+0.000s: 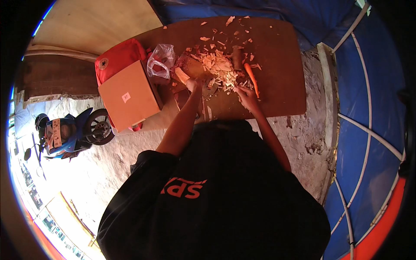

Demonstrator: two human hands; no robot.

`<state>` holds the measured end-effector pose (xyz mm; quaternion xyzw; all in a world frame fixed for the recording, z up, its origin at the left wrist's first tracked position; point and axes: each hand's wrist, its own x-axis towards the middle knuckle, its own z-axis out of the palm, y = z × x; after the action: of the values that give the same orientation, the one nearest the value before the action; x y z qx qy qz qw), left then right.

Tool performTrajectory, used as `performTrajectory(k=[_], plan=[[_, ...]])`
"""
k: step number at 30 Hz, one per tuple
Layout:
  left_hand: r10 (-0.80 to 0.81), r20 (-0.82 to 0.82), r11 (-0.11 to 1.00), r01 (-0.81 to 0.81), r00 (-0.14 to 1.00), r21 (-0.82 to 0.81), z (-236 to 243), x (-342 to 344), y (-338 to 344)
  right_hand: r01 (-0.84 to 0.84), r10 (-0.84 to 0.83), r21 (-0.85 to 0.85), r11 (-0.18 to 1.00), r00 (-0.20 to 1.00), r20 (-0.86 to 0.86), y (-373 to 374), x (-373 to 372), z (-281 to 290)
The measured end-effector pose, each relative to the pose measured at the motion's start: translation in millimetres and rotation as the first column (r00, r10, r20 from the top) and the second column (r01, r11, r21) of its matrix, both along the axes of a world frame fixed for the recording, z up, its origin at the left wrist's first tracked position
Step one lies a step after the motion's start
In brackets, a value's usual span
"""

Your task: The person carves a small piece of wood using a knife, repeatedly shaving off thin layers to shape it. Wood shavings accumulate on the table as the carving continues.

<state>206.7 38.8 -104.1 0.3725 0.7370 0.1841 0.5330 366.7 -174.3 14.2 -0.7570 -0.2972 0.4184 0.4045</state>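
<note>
My left hand (193,84) is low over the table, its fingers mostly hidden and seemingly curled. Beside it, a pale orange, wedge-like piece (181,75) reaches up to the knuckles; whether the hand grips it is unclear. My right hand (247,98) is closed at the near edge of a pile of pale chips and thin sticks (216,63), too small to show what is between its fingers. Just beyond it lies a long orange, tapered thing (251,79), carrot-like in shape. A dark brown cylinder (237,57) stands or lies at the pile's right side.
The brown table (277,65) carries scattered flakes. On its left are a crumpled clear plastic bag (161,60), a cardboard box (129,96) and a red bag (119,58). A motorbike (73,130) is parked to the left. Blue sheeting (372,86) hangs on poles at right.
</note>
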Motion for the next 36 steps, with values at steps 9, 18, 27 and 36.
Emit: performTrajectory(k=[9, 18, 27, 36], plan=[[-0.423, -0.257, 0.777, 0.493, 0.869, 0.392, 13, 30, 34, 0.205, -0.233, -0.131, 0.97, 0.938, -0.258, -92, 4, 21], [-0.441, -0.551, 0.797, 0.591, 0.709, 0.122, 46, 61, 50, 0.283, -0.336, -0.202, 0.938, 0.888, -0.315, -113, 7, 24], [-0.268, 0.016, 0.922, 0.251, 0.963, 0.296, 45, -23, 22, -0.065, 0.035, -0.087, 0.994, 0.95, -0.309, -40, 11, -1], [-0.212, 0.215, 0.964, 0.167, 0.953, 0.209, 67, -76, -12, -0.375, 0.37, -0.111, 0.92, 0.927, -0.06, 38, 2, -27]])
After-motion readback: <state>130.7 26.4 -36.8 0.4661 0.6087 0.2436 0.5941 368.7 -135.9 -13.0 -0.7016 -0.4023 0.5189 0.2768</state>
